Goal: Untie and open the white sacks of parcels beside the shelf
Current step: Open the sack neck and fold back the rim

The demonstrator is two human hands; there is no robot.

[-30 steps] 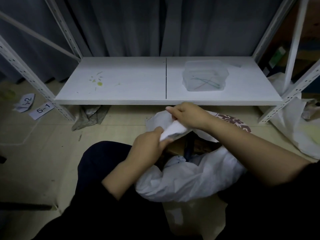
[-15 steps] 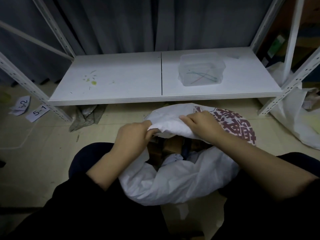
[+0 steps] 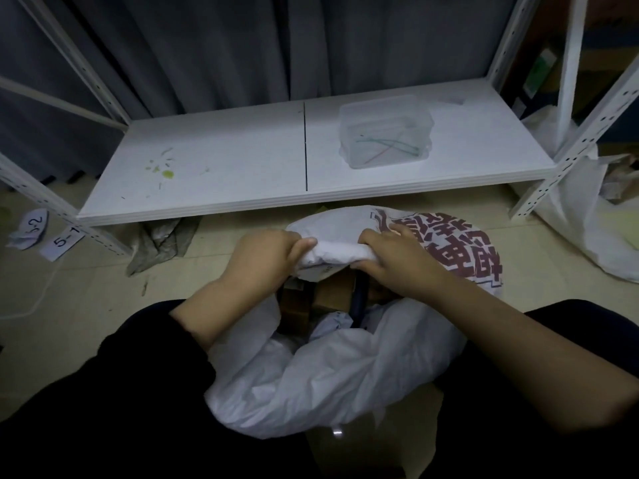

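A white sack point(image 3: 328, 375) with dark red printed characters lies on the floor between my knees, just in front of the shelf point(image 3: 242, 160). Its mouth gapes open, and brown cardboard parcels point(image 3: 332, 295) show inside. My left hand point(image 3: 266, 261) grips the rolled far rim of the mouth on the left. My right hand point(image 3: 397, 264) grips the same rim on the right, fingers curled over the fabric. A second white sack point(image 3: 581, 223) slumps on the floor by the shelf's right post.
A clear plastic tub point(image 3: 385, 131) with coloured ties stands on the low white shelf board. A crumpled grey bag point(image 3: 162, 240) lies under the shelf's front edge. Paper labels point(image 3: 62, 242) lie on the floor at left. Dark curtains hang behind.
Both hands went from pinching a bunched neck of fabric close together to holding the rim apart. The sack's mouth has spread open and the rim is rolled down toward the shelf.
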